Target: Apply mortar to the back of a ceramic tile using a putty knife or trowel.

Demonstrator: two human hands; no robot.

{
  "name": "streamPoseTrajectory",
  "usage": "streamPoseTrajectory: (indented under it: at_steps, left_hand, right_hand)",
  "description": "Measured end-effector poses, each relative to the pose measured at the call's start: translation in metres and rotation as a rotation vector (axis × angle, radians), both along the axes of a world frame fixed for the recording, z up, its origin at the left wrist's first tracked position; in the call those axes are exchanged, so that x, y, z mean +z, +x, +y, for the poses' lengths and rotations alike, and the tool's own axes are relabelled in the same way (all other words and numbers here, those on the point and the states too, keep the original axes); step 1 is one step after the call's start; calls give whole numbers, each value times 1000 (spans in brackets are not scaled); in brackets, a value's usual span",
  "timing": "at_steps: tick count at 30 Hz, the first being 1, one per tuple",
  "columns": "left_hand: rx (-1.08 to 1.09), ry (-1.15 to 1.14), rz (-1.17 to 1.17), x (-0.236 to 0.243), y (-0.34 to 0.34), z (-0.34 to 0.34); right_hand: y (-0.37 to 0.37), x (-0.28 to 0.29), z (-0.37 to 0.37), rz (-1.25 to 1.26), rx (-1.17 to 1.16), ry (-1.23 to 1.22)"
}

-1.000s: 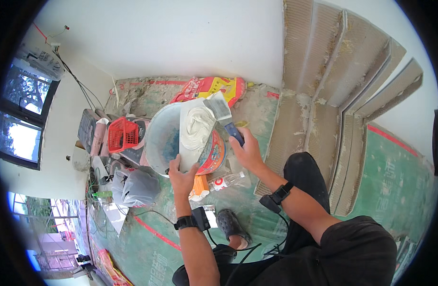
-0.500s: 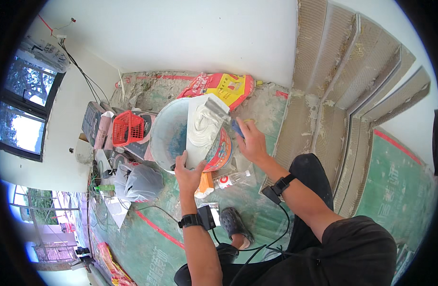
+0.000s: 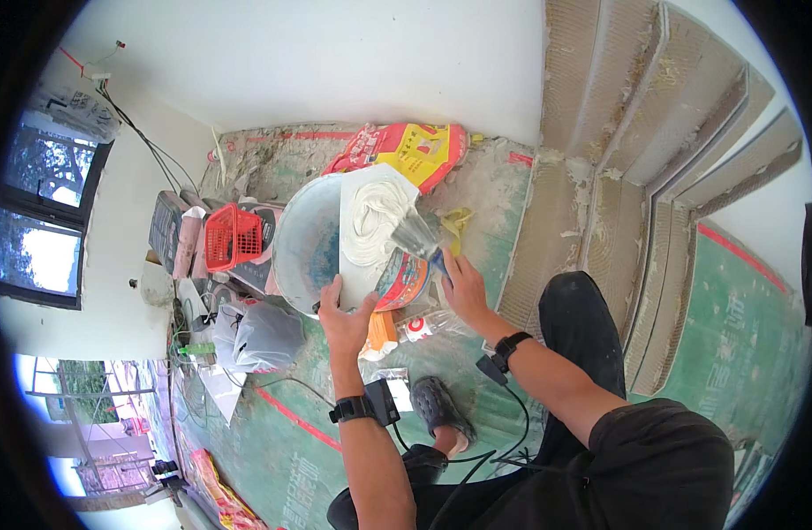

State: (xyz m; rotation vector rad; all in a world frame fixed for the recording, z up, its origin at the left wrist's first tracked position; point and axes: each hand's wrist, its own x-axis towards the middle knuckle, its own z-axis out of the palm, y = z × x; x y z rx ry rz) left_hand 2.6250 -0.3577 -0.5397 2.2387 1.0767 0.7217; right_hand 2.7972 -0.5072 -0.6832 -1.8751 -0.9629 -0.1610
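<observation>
My left hand [image 3: 347, 325] grips the near edge of a flat white plaster board [image 3: 360, 281], thumb and fingers closed on it. A swirled mound of white putty [image 3: 373, 216] lies on the board's far part. The board is held above a large round bucket [image 3: 293, 234] with blue residue inside and a red-orange label. In my right hand [image 3: 466, 290], closed around its blue handle, is a putty knife [image 3: 416, 237]. Its wide metal blade touches the right side of the putty.
Beyond the bucket lies a red and yellow sack [image 3: 415, 152]. A red plastic basket [image 3: 233, 238] and a plastic bag [image 3: 260, 338] stand to the left. Near the bucket's base is a plastic bottle [image 3: 428, 326]. Stairs [image 3: 560, 234] rise at the right; cables trail below my wrists.
The putty knife has moved from the putty's far upper edge down to its right side, and my right hand has come nearer. My left hand keeps its hold on the board.
</observation>
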Motion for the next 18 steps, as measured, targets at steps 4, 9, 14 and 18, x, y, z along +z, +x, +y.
streamPoseTrajectory:
  at_steps: [4, 9, 14, 18]
  left_hand:
    - [-4, -32, 18, -2, 2, -1]
    - [12, -12, 29, 1, -1, -2]
    - [-1, -16, 25, 2, 0, 0]
    - [-5, -34, 20, -1, 2, -2]
  right_hand:
    - [-19, -18, -49, 162, 18, -88]
    - [-14, 30, -44, 405, 30, 233]
    - [4, 65, -18, 968, 334, 258]
    - [12, 49, 4, 1298, 514, 281]
